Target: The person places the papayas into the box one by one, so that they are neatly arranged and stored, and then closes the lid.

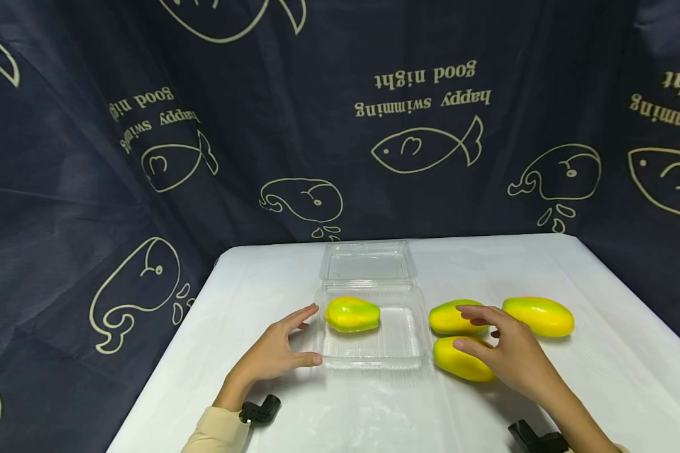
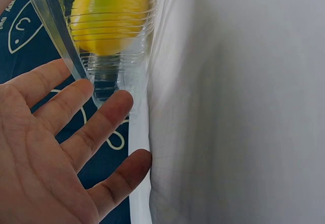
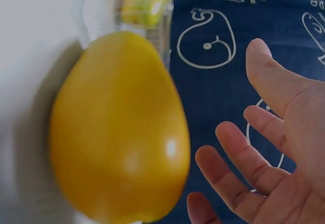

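My left hand (image 1: 272, 355), fingers spread, rests at the tray (image 1: 374, 362) lower centre; my right hand (image 1: 510, 352), open, hovers over the nearest mango (image 1: 459, 363).

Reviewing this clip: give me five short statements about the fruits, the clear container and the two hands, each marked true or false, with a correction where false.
1. One yellow-green fruit lies inside the clear container. True.
2. The container's lid is closed over the fruit. False: it lies folded open toward the backdrop.
3. Three fruits lie on the white table outside the container. True.
4. The right hand grips a fruit and lifts it off the table. False: its fingers are spread open over the nearest fruit, which lies on the table.
5. The left hand is at the container's left side with its fingers straight. True.
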The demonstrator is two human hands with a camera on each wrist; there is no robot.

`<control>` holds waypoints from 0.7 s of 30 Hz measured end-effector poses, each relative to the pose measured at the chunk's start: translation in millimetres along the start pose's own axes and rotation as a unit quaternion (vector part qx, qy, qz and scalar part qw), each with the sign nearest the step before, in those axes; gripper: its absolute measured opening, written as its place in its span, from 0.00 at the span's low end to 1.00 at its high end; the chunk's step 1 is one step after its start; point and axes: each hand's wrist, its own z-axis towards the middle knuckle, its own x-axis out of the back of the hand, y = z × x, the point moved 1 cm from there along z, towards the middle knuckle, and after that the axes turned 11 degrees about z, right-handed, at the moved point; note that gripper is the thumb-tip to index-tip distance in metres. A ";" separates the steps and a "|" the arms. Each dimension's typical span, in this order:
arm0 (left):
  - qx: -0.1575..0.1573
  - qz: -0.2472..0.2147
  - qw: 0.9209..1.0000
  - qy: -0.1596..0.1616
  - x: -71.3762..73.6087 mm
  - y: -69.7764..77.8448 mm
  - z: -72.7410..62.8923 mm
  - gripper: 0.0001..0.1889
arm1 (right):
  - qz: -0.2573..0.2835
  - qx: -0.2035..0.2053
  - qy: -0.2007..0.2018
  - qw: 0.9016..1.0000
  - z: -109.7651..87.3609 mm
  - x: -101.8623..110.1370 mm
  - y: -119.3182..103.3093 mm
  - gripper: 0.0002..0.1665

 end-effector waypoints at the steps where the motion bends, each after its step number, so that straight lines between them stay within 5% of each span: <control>1: 0.000 0.000 1.000 0.000 -0.2 -0.4 0.1 0.52 | -0.004 0.001 0.003 1.000 -2.1 0.6 1.8 0.33; 21: -0.004 0.000 1.000 -0.003 0.5 -1.5 1.6 0.52 | 0.024 -0.055 -0.011 0.998 -23.5 -0.1 33.2 0.37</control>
